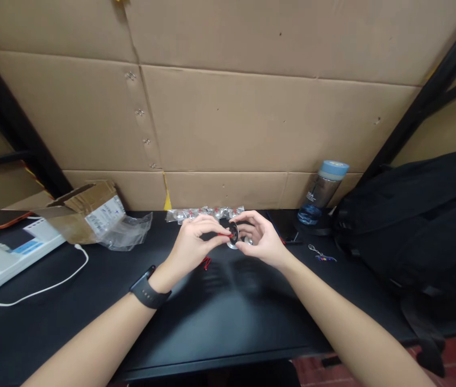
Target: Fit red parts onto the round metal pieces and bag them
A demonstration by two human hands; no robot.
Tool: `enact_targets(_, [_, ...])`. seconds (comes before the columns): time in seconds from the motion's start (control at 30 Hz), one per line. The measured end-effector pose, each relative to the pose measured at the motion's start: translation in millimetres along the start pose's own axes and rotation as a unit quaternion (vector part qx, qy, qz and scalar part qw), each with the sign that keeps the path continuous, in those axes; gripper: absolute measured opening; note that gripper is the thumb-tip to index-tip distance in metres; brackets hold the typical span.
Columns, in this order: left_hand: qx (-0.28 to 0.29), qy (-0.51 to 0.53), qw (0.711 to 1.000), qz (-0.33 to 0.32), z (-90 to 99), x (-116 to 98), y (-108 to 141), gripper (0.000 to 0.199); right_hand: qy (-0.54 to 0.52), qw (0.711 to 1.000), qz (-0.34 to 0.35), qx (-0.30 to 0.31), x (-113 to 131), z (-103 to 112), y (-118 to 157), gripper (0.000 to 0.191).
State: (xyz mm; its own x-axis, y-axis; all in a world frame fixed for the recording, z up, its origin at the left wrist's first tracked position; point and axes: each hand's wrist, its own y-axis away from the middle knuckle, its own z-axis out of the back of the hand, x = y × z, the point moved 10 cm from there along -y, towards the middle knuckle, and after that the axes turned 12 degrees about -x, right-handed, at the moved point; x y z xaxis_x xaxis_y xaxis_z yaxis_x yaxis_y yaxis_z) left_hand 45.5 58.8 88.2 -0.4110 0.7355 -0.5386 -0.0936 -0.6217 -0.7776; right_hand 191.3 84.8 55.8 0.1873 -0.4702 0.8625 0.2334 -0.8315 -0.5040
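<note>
**Disc held between 2 hands over the tabletop**

Left hand (197, 239): thumb and fingers narrowed in a pinch on a small red piece (223, 234), which sits at the face of the black disc (234, 232). Whether the 2 parts are joined cannot be told.

Right hand (263, 239): fingers curved, holding the disc by its silver-coloured rim. Disc stands roughly on edge, raised above the tabletop (228, 322), near its back edge.

Close by: shiny metallic item (232, 246) just below the disc, partly hidden; red wire (206, 263) on the tabletop below the left hand. Behind the hands, a row of clear plastic packets (187, 214) with red bits inside.

Left side: opened cardboard box (78, 212), crumpled clear plastic (129, 234), white power strip (30, 258), white cable (52, 289). Right side: dark flat device (289, 232), keychain (324, 258), blue-lidded bottle (319, 196), black backpack (417, 231). 1 dark watch (147, 288) on the left wrist. Cardboard panels (228, 121) line the back.
</note>
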Motion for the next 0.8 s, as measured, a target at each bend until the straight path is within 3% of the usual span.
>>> enact_targets(0.1, [-0.008, -0.059, 0.998, 0.008, 0.9, 1.6, 0.9, 0.009, -0.003, 1.000, 0.003, 0.002, 1.3, -0.8, 0.6, 0.049])
enact_targets(0.3, [-0.022, -0.143, 0.989, -0.041, 0.3, -5.2, 5.1, 0.005, 0.012, 1.000, 0.011, -0.001, 2.0, -4.8, 3.3, 0.049])
enact_targets(0.47, [-0.056, -0.173, 0.981, -0.060, 3.4, -9.8, 7.8, 0.005, 0.032, 0.999, 0.011, -0.012, 1.5, -6.2, 5.2, 0.050])
enact_targets(0.8, [-0.066, -0.218, 0.970, -0.080, 4.1, -11.5, 9.9, 0.009, 0.030, 0.999, 0.004, -0.027, -1.2, -9.7, 9.6, 0.038])
